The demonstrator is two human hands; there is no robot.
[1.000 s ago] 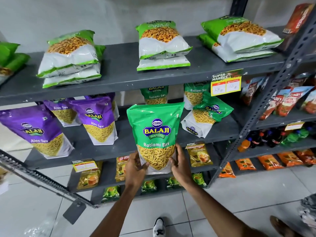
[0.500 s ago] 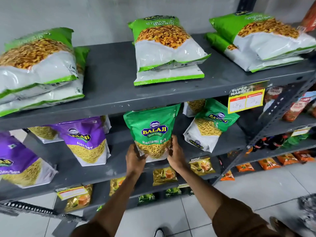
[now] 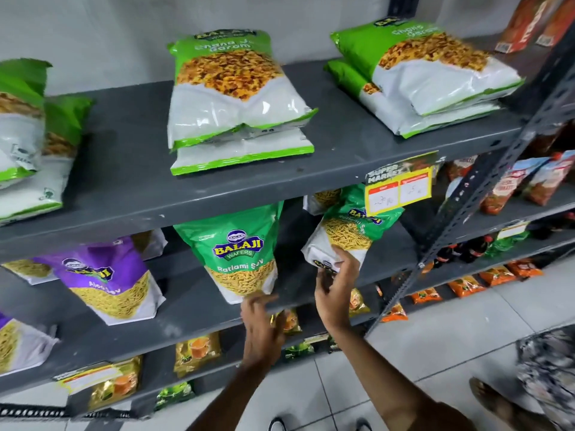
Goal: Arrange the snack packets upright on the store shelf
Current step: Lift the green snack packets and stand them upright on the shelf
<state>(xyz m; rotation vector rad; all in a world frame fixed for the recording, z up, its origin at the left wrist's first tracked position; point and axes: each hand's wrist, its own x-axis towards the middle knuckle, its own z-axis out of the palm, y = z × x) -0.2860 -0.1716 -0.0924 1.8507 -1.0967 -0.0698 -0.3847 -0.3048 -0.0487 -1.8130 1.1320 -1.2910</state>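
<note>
Head camera shows the green Ratlami Sev packet (image 3: 241, 253) standing upright on the middle shelf (image 3: 193, 309); left hand (image 3: 263, 329) open below it, right hand (image 3: 337, 293) fingers touching a tilted green packet (image 3: 345, 231)

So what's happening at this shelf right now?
A person is stocking snack packets on a grey metal shelf. One green Ratlami Sev packet stands upright on the middle shelf, and the left hand sits open just below its bottom edge. The right hand is reaching to the base of a second Ratlami Sev packet that leans tilted to the right. Purple Aloo Sev packets stand further left. On the shelf above, green and white packets lie flat in stacks.
</note>
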